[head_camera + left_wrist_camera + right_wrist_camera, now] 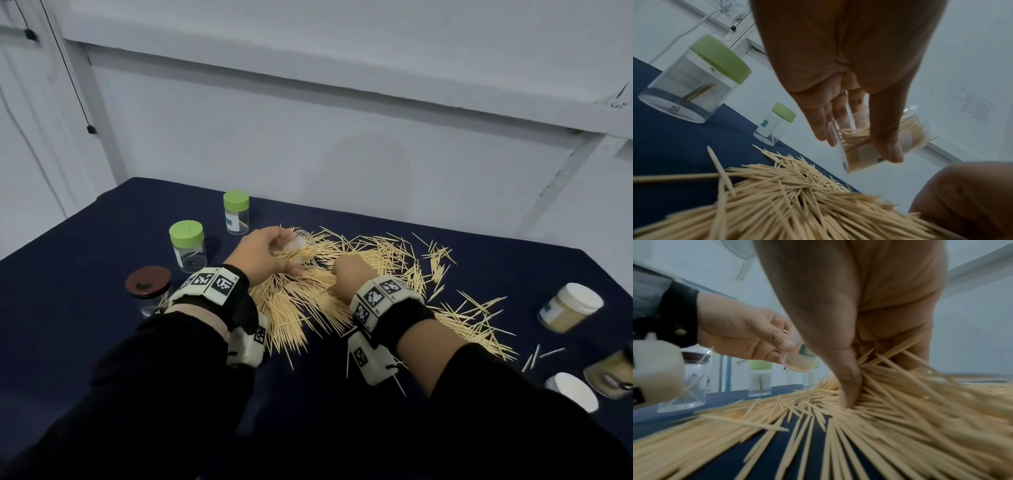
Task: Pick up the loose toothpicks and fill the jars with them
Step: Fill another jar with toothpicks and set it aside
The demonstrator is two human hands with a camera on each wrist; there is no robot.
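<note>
A wide pile of loose toothpicks [359, 270] covers the middle of the dark blue table [85, 246]. My left hand [274, 250] grips a small clear open jar [303, 244], tilted on its side just above the pile's far edge. The jar [881, 144] is partly filled with toothpicks; my thumb and fingers wrap its wall. My right hand [347, 274] is down in the pile just right of the jar. Its fingers are curled round a bunch of toothpicks [890, 353], and the thumb [847, 386] presses into the heap.
Two green-lidded jars [187, 250] [236, 212] and a brown-lidded jar [148, 289] stand at the left, nearly empty. At the right are a white-lidded full jar [568, 306], another full jar [611, 377] and a loose white lid [572, 390]. Stray toothpicks lie near them.
</note>
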